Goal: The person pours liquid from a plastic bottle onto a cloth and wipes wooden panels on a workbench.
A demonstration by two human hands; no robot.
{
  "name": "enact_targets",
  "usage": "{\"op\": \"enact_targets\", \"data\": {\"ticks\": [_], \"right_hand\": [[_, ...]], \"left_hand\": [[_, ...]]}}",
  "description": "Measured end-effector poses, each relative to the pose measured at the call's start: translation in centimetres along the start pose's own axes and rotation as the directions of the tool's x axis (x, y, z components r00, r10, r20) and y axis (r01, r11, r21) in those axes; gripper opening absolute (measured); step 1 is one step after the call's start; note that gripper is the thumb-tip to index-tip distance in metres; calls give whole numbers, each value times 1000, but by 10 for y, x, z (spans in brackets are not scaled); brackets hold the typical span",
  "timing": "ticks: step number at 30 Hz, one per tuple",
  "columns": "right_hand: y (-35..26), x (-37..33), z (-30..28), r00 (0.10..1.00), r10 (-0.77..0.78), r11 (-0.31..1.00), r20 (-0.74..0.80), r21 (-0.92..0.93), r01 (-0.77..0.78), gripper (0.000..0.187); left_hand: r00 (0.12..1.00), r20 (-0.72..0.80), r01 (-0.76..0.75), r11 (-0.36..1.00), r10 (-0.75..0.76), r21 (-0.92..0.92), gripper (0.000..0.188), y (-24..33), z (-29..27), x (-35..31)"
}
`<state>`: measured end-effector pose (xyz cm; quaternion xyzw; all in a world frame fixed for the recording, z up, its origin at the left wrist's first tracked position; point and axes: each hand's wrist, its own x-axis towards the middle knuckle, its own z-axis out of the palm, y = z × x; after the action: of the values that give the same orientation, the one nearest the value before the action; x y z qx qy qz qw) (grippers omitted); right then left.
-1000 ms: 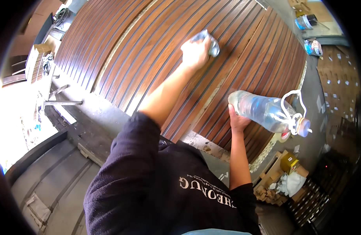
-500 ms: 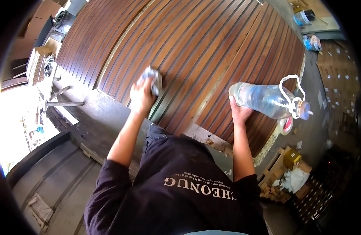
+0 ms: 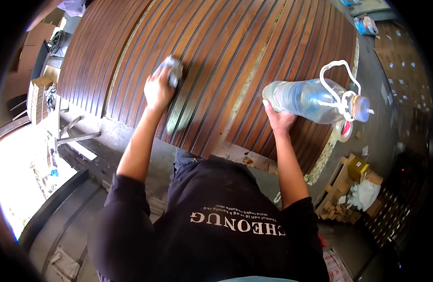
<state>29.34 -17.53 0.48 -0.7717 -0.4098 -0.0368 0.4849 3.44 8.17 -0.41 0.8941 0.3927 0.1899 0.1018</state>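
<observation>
My left hand is closed round a crumpled pale cloth, pressed against a brown slatted wood panel with dark grooves. A glossy, wet-looking patch shows on the slats just below that hand. My right hand grips the base of a large clear plastic bottle, which is tilted on its side over the right part of the panel. The bottle has a white cord loop and a bluish cap with a small white tip, pointing right. Clear liquid seems to be inside; whether any comes out cannot be seen.
Another slatted panel lies to the left, beyond a pale gap. A roll of tape is just past the right edge. Cardboard scraps and a yellow box stand at lower right. A metal-legged stand is at left.
My left hand with the cloth has moved farther up the panel, uncovering more of the shiny patch. My right hand still holds the bottle; the whole view has shifted slightly.
</observation>
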Motion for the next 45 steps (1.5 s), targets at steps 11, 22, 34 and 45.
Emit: {"op": "enact_targets", "data": {"ticks": [11,22,34,45], "right_hand": [[-8,2,-3,996,91,996,15,-13,-91,79],[-1,4,-1,998,38,997,50,-68,-34,74],[0,-5,1,998,57,997,23,-55,-56,75],[16,-1,4,997,69,994,-43,83,-65,78]], "left_hand": [[999,3,-40,983,41,-180,37,50,-16,-80],[986,119,136,976,-116,-170,21,96,30,105],[981,177,-37,977,75,-210,20,66,-41,-117],[992,30,-119,978,126,-172,29,124,52,96]]}}
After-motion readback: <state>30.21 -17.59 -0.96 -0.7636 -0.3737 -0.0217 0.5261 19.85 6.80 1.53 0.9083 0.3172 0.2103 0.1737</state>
